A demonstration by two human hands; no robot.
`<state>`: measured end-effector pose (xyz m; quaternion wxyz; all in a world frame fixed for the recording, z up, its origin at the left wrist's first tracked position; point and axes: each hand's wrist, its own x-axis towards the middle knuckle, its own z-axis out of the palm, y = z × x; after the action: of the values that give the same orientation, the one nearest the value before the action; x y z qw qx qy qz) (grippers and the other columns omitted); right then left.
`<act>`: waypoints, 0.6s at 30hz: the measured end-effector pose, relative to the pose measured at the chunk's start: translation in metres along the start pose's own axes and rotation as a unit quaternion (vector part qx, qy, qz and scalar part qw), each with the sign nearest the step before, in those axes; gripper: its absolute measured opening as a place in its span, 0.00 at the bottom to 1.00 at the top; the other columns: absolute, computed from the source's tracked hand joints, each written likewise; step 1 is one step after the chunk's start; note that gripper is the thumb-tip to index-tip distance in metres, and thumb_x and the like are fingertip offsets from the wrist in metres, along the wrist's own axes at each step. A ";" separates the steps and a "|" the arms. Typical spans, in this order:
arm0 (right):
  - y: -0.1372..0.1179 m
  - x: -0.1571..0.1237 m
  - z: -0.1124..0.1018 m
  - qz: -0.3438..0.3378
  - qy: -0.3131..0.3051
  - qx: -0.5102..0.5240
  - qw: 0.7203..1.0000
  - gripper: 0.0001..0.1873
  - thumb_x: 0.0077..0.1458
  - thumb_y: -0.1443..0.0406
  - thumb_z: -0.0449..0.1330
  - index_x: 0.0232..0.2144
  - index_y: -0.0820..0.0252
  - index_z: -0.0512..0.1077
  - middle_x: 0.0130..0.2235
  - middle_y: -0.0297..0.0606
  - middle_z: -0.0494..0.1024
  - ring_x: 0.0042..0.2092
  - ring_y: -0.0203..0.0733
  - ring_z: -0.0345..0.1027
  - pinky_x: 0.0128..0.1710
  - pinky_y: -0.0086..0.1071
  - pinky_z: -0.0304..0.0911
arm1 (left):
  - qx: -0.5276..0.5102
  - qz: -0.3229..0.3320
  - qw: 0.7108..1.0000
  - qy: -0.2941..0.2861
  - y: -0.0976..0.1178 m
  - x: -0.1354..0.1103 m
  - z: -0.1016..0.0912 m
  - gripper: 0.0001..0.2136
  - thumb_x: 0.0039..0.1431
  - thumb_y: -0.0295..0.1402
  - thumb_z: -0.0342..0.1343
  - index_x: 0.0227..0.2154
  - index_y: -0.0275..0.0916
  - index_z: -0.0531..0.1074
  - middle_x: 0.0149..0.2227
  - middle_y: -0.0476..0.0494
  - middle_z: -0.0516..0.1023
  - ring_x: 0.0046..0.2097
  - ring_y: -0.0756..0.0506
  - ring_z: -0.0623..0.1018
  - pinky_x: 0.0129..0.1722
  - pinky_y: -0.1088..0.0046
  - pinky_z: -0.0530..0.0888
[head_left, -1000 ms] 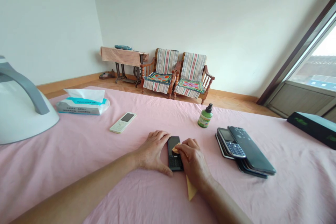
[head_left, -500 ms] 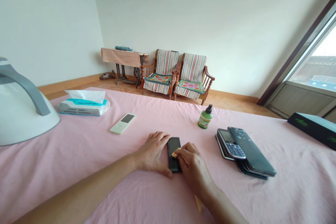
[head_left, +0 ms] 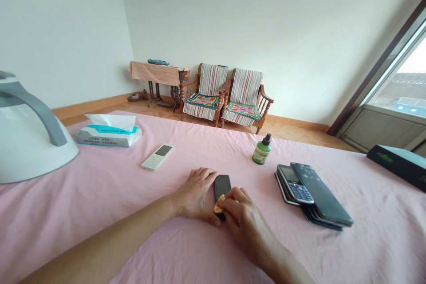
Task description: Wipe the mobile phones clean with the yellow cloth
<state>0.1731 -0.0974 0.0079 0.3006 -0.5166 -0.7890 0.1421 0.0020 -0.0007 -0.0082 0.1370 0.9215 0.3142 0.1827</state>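
A black keypad phone [head_left: 222, 183] lies face up on the pink tablecloth, its lower part mostly covered by my hands. My left hand [head_left: 196, 195] grips it from the left side, fingers near the top corner and thumb at the bottom. Pinched in the closed fingers of my right hand [head_left: 246, 219] is a crumpled yellowish cloth [head_left: 219, 204], pressed against the phone's lower left. Further left lies a white keypad phone [head_left: 158, 156]. Beyond my right hand stands a green spray bottle [head_left: 262, 149] with a black top.
Several phones are stacked at right, including a dark keypad phone [head_left: 296, 186] and a dark touchscreen phone [head_left: 322, 195]. A black box [head_left: 396, 164] sits at the right edge. At left are a tissue pack [head_left: 108, 135] and a white kettle [head_left: 36, 146]. Two wooden armchairs [head_left: 244, 97] stand beyond the table.
My right hand has moved the cloth down and slightly left over the phone, from its middle to its lower left. My left hand keeps its grip. The camera view has shifted slightly.
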 end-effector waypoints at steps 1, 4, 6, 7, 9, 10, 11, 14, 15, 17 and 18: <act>0.001 -0.002 -0.001 0.004 0.000 0.014 1.000 0.16 0.50 0.79 0.52 0.29 0.56 0.73 0.36 0.36 0.71 0.39 0.40 0.64 0.36 0.30 0.60 | 0.000 0.002 1.000 -0.002 0.000 0.000 0.000 0.48 0.30 0.57 0.65 0.56 0.39 0.57 0.54 0.36 0.64 0.54 0.33 0.64 0.54 0.54 0.59; 0.010 -0.006 -0.003 0.028 0.025 0.024 0.999 0.18 0.44 0.81 0.51 0.26 0.57 0.73 0.32 0.35 0.71 0.36 0.39 0.65 0.33 0.29 0.59 | -0.001 0.006 1.000 -0.002 -0.001 -0.002 0.000 0.51 0.32 0.58 0.64 0.58 0.37 0.54 0.55 0.34 0.63 0.55 0.31 0.63 0.55 0.52 0.58; 0.017 -0.006 -0.002 0.057 0.064 0.031 0.996 0.18 0.42 0.81 0.50 0.25 0.58 0.74 0.29 0.35 0.70 0.34 0.39 0.66 0.31 0.29 0.59 | -0.003 0.008 1.000 -0.001 -0.001 -0.002 0.000 0.51 0.33 0.59 0.63 0.59 0.37 0.54 0.56 0.33 0.63 0.55 0.31 0.63 0.55 0.51 0.57; 0.020 -0.005 -0.001 0.074 0.086 0.044 0.993 0.18 0.42 0.81 0.50 0.25 0.58 0.74 0.28 0.35 0.70 0.33 0.39 0.66 0.31 0.29 0.60 | -0.004 0.009 1.000 -0.002 0.000 -0.002 -0.001 0.51 0.33 0.59 0.63 0.59 0.37 0.54 0.56 0.32 0.63 0.55 0.31 0.63 0.55 0.51 0.57; 0.025 -0.004 0.002 0.107 0.119 0.091 0.983 0.17 0.44 0.79 0.50 0.26 0.59 0.75 0.29 0.35 0.71 0.32 0.38 0.68 0.31 0.29 0.61 | -0.008 0.013 1.000 -0.006 0.001 -0.001 -0.002 0.49 0.34 0.59 0.62 0.59 0.37 0.55 0.55 0.33 0.64 0.55 0.31 0.63 0.55 0.52 0.58; 0.026 -0.003 0.003 0.121 0.129 0.117 0.977 0.16 0.45 0.78 0.51 0.27 0.59 0.76 0.30 0.36 0.72 0.32 0.39 0.68 0.32 0.29 0.62 | -0.010 0.016 1.000 -0.007 0.002 -0.001 -0.003 0.49 0.35 0.59 0.62 0.58 0.37 0.56 0.55 0.33 0.64 0.55 0.31 0.64 0.55 0.52 0.58; 0.026 -0.002 0.004 0.135 0.135 0.140 0.972 0.15 0.45 0.76 0.51 0.27 0.59 0.76 0.30 0.36 0.73 0.33 0.39 0.69 0.33 0.30 0.63 | -0.013 0.018 1.000 -0.008 0.002 -0.001 -0.003 0.48 0.36 0.59 0.63 0.58 0.37 0.56 0.55 0.33 0.65 0.54 0.32 0.64 0.55 0.53 0.58; 0.024 0.001 0.005 0.157 0.148 0.183 0.959 0.13 0.47 0.73 0.53 0.28 0.59 0.77 0.31 0.37 0.74 0.34 0.41 0.70 0.34 0.31 0.64 | -0.024 0.024 0.999 -0.006 0.004 -0.001 -0.004 0.47 0.36 0.58 0.63 0.58 0.39 0.57 0.54 0.35 0.66 0.53 0.33 0.65 0.54 0.53 0.59; 0.023 0.001 0.004 0.162 0.153 0.195 0.955 0.12 0.48 0.72 0.54 0.28 0.59 0.77 0.31 0.38 0.75 0.34 0.41 0.70 0.34 0.32 0.64 | -0.027 0.026 0.999 -0.004 0.004 -0.001 -0.004 0.46 0.36 0.57 0.63 0.58 0.39 0.57 0.54 0.35 0.66 0.53 0.33 0.65 0.54 0.53 0.59; 0.021 0.002 0.002 0.174 0.164 0.223 0.945 0.09 0.48 0.68 0.57 0.27 0.59 0.78 0.30 0.38 0.76 0.33 0.42 0.70 0.33 0.31 0.63 | -0.030 0.031 0.999 0.001 0.004 -0.002 -0.004 0.46 0.36 0.56 0.64 0.58 0.39 0.58 0.53 0.36 0.66 0.53 0.33 0.65 0.54 0.54 0.60; 0.020 0.003 0.000 0.184 0.166 0.241 0.938 0.08 0.48 0.65 0.59 0.27 0.60 0.78 0.30 0.38 0.76 0.32 0.42 0.69 0.32 0.31 0.63 | -0.031 0.033 0.999 0.002 0.004 -0.002 -0.004 0.46 0.36 0.56 0.64 0.58 0.40 0.58 0.53 0.36 0.66 0.53 0.33 0.65 0.54 0.54 0.60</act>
<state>0.1871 -0.0863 -0.0023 0.5115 -0.5812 -0.5611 0.2926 0.0014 -0.0047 -0.0033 0.1592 0.9263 0.2777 0.1986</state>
